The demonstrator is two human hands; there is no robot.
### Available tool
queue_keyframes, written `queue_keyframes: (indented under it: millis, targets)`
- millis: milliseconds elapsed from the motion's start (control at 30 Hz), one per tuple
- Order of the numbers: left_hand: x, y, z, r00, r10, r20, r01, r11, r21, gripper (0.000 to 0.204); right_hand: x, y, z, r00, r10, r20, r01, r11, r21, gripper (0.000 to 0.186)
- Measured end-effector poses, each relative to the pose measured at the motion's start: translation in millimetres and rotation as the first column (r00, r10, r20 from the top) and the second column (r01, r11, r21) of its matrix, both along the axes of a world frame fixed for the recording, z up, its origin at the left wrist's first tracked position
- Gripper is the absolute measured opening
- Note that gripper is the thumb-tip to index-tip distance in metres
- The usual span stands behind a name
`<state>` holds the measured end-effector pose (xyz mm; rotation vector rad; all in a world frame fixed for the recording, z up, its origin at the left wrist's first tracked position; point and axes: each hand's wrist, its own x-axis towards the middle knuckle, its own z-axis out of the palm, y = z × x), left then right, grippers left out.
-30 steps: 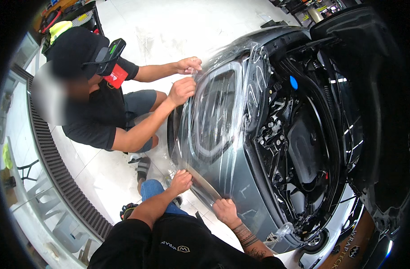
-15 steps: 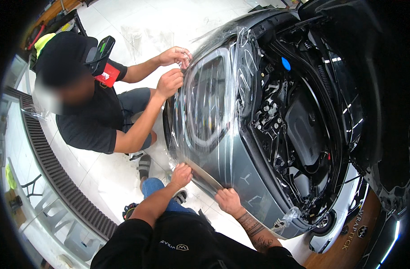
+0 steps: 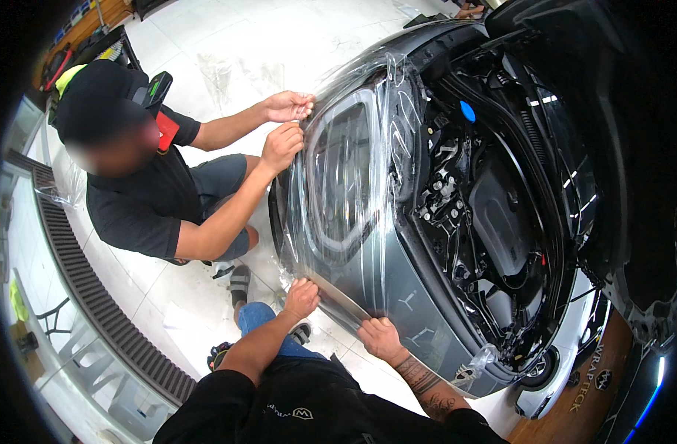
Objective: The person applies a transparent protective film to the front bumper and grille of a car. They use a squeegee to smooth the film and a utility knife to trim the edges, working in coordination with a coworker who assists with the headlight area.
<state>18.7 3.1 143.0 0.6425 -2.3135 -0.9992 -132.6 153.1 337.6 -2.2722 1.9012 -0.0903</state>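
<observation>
A grey car front (image 3: 420,311) has clear plastic film (image 3: 342,185) stretched in creases over its corner and grille. My left hand (image 3: 303,297) is closed on the lower edge of the film, beside a pale strip along that edge. Farther right along the same edge, my right hand (image 3: 379,334) is closed on the film against the bodywork. Facing me from the left, another person in dark clothes (image 3: 131,192) holds the film's far edge with both hands, one (image 3: 283,144) nearer me, the other (image 3: 290,106) beyond it.
The raised black bonnet (image 3: 605,148) stands at the right over the engine bay (image 3: 494,214). A drain grating (image 3: 94,296) curves along the left of the white tiled floor (image 3: 153,303). A second, white vehicle (image 3: 553,385) is at lower right, a black cart (image 3: 105,48) at upper left.
The view has shifted slightly. The other person's hands have moved a little along the film's far edge. My hands keep their hold on the near edge.
</observation>
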Motion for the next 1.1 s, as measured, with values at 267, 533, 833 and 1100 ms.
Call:
queue_keyframes:
  millis: [267,533,833,1100]
  targets:
    - [0.8,-0.6,0.9,0.999,-0.017,0.034,0.017,1.0,0.021,0.022,-1.0,0.4,-2.2,1.0,0.011,0.011,-0.011,0.999,-0.035,0.008]
    - [2.7,2.6,-6.2,0.999,-0.024,0.048,0.024,1.0,0.004,0.022,0.4,0.4,1.0,1.0,0.013,-0.023,-0.013,1.0,-0.004,0.005]
    - [1.3,-0.7,-3.8,0.999,-0.033,0.039,0.034,0.999,-0.002,0.023,0.1,0.2,-1.2,1.0,0.011,-0.023,-0.011,1.0,-0.01,0.007]
    - [1.3,3.2,-7.7,0.997,-0.033,0.067,0.033,0.999,0.003,0.021,-0.8,1.2,-0.4,0.999,0.008,-0.044,-0.007,1.0,0.018,0.005]
